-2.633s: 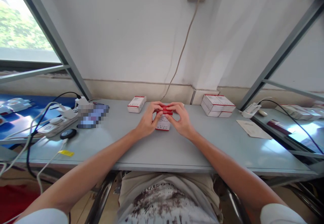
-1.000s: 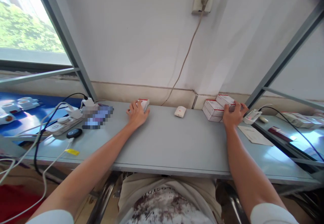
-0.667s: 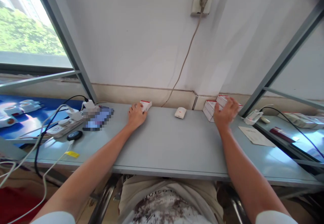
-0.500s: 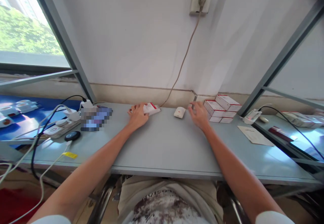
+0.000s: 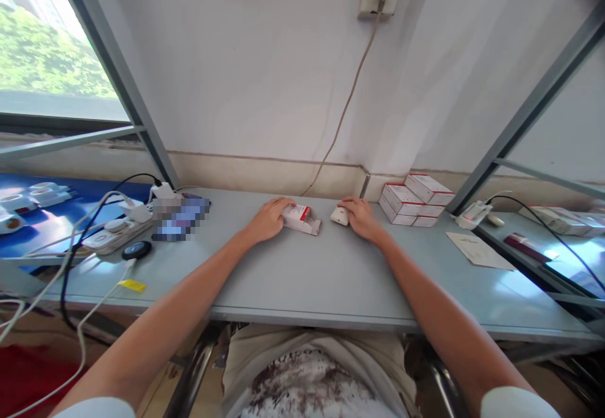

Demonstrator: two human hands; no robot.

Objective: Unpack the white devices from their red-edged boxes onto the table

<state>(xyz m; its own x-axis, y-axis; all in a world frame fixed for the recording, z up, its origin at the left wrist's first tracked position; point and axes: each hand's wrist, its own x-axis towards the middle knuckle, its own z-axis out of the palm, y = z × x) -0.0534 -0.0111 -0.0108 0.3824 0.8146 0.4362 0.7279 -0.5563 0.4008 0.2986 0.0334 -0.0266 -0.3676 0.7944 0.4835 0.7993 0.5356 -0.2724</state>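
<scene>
Grey covers the broad surface [image 5: 321, 279], over which your left arm [image 5: 184, 307] and right arm [image 5: 439, 311] slant inward from the lower corners. Your left hand [image 5: 269, 219], palm down, has its grip curled over the left end of a red-and-white carton [image 5: 297, 218], open at its right end. Your right hand [image 5: 363, 219], fingers bent, has its grip closed against the right side of a small white device [image 5: 339, 216], near the carton.

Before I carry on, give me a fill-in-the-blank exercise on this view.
The left hand holds a carton, whose end facing the device is ____.
The hand at the device is the ____.
The tag near the black puck is coloured ____.
The black puck lies to the left hand's ____.

Missing: open; right; yellow; left.
</scene>
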